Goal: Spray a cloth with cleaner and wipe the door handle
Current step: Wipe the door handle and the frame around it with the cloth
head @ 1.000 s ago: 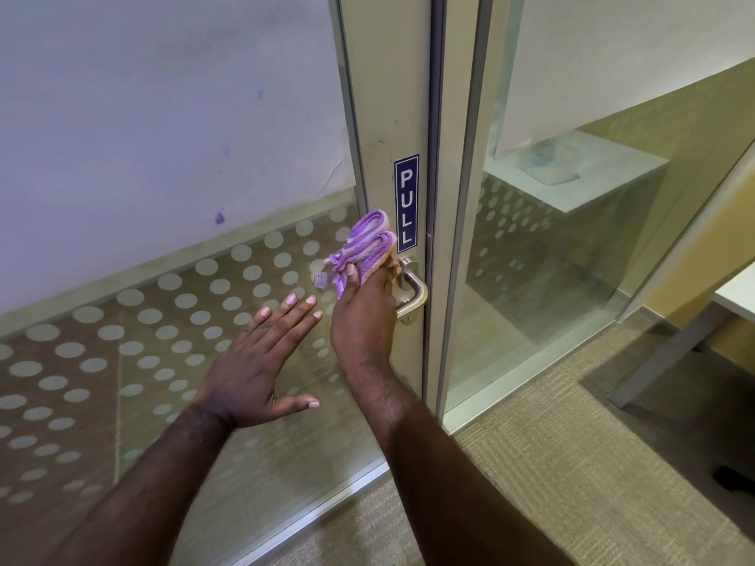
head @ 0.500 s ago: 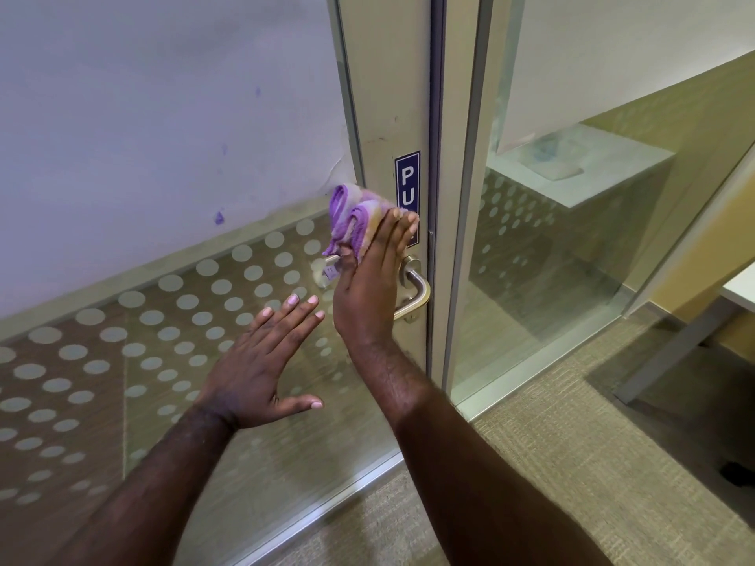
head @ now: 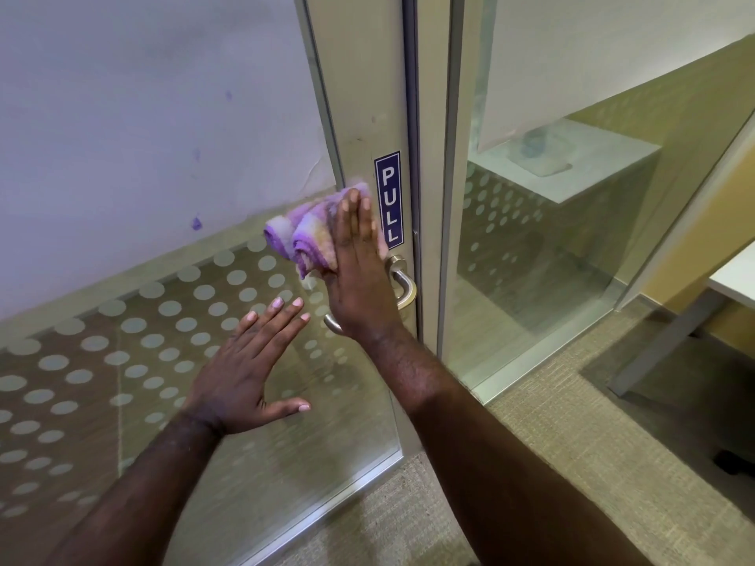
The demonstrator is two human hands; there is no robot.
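Note:
My right hand (head: 357, 275) presses a bunched purple and yellow cloth (head: 304, 234) flat against the door frame, just left of the blue PULL sign (head: 388, 198) and above the metal lever handle (head: 402, 281). The fingers lie straight over the cloth. The handle's left end shows below my palm; its middle is hidden behind my hand. My left hand (head: 249, 369) is open, fingers spread, palm flat on the dotted glass door below and left of the handle. No spray bottle is in view.
The glass door (head: 163, 361) has a frosted upper band and white dots. To the right stand a fixed glass panel (head: 531, 239), a white table edge (head: 735, 279) with a grey leg, and beige carpet (head: 572, 463).
My right hand slid the cloth up from the handle to the frame beside the PULL sign, then slightly left and down so the whole sign shows. My left hand stayed on the glass.

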